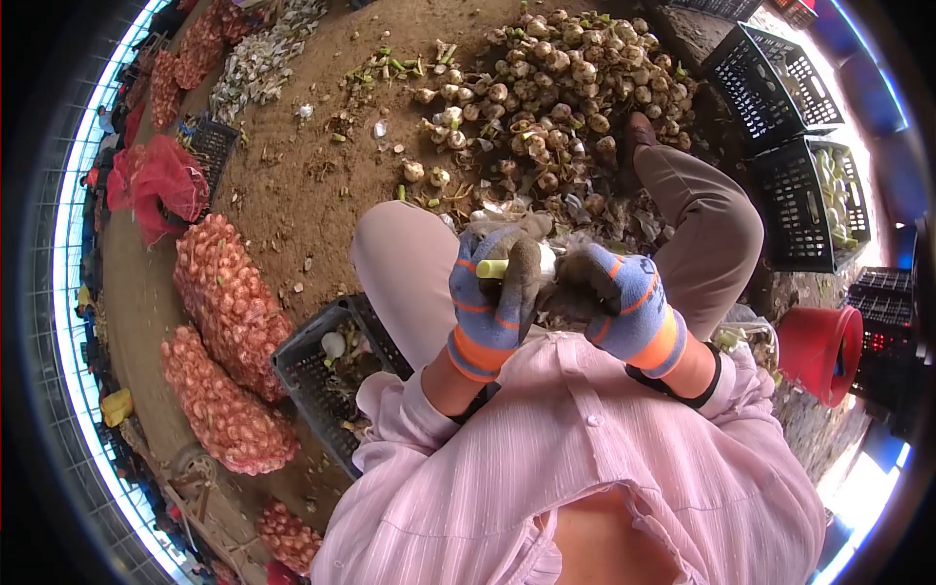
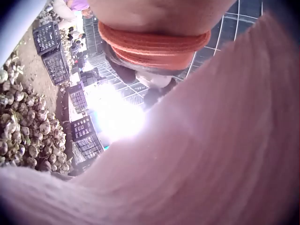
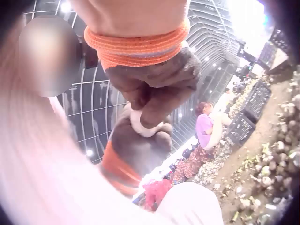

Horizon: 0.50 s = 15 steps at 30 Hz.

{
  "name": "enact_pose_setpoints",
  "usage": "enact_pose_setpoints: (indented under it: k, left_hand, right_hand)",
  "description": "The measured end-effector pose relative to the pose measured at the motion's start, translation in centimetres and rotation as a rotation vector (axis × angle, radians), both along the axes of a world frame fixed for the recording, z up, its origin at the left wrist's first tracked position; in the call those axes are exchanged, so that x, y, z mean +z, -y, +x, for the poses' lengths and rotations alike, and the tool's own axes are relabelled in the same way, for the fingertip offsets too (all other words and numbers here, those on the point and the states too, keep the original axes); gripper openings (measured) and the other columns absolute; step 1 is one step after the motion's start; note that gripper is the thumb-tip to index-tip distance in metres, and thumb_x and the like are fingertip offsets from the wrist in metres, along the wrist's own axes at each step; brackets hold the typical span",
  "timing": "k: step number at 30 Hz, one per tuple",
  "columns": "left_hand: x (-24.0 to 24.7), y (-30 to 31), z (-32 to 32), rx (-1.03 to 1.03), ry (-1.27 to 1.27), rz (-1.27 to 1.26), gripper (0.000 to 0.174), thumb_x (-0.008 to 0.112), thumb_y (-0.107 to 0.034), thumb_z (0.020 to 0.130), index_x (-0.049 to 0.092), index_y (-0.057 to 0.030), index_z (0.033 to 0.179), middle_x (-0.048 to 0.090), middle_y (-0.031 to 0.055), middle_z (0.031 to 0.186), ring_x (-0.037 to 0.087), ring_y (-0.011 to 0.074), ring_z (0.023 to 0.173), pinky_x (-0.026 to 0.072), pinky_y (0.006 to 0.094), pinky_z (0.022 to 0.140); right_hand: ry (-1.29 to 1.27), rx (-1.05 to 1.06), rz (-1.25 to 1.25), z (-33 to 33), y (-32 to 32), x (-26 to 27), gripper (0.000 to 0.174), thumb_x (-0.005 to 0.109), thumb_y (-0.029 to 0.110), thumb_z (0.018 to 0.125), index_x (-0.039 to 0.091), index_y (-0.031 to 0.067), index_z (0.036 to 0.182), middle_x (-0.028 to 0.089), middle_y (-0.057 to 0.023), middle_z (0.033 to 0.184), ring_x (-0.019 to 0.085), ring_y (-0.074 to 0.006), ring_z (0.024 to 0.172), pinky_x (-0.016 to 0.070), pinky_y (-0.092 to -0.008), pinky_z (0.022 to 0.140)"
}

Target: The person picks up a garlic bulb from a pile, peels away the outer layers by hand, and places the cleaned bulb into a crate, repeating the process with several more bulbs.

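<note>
Both hands wear blue-grey knit gloves with orange bands and dark, dirty palms. In the head view my left hand (image 1: 495, 283) grips a garlic bulb (image 1: 546, 259), and its pale green cut stem (image 1: 491, 268) pokes out past the thumb. Curled against the bulb's other side are the fingers of my right hand (image 1: 616, 292). The right wrist view shows the white garlic bulb (image 3: 141, 125) between the two gloves, with the right thumb and fingers pinching its skin. Cloth blocks much of the left wrist view; the orange cuff (image 2: 154, 49) shows there.
A large heap of garlic bulbs (image 1: 575, 78) lies ahead on the dirt floor. At left are red mesh sacks (image 1: 229, 302) of bulbs and a black crate (image 1: 317, 375) beside the knee. More black crates (image 1: 775, 83) and a red bucket (image 1: 817, 351) stand at right. Another person (image 3: 208, 126) sits farther off.
</note>
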State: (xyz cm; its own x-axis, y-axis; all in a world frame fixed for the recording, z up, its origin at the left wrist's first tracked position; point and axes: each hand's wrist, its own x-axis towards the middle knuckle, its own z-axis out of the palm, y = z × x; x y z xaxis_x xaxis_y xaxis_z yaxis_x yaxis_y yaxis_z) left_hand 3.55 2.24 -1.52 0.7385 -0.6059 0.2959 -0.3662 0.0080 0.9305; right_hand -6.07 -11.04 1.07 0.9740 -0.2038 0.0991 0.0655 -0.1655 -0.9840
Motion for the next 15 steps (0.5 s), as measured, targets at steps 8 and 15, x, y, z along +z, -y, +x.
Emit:
enact_pose_setpoints:
  k: [8,15]
  left_hand:
    - [-3.3,-0.3,1.9,0.021,-0.451,-0.048,0.05,0.036,-0.04,0.095,0.045,0.0006,0.123,0.056,0.0147,0.114,0.059,0.0256,0.099,0.051,0.0369,0.082]
    - [-6.7,3.9,1.5,-0.203,-0.851,-0.081,0.051,0.038,-0.042,0.094,0.042,-0.0043,0.128,0.054,0.0092,0.116,0.055,0.0189,0.101,0.048,0.0328,0.085]
  right_hand:
    - [-0.39,-0.265,-0.834,0.3,4.7,-4.1,0.042,0.065,0.006,0.074,0.05,0.0017,0.112,0.058,-0.0133,0.103,0.06,-0.0271,0.089,0.0476,-0.0362,0.075]
    - [-0.028,-0.168,-0.414,2.5,2.3,-5.6,0.066,0.07,0.004,0.065,0.044,0.0024,0.125,0.049,-0.0191,0.121,0.048,-0.0315,0.114,0.0397,-0.0386,0.095]
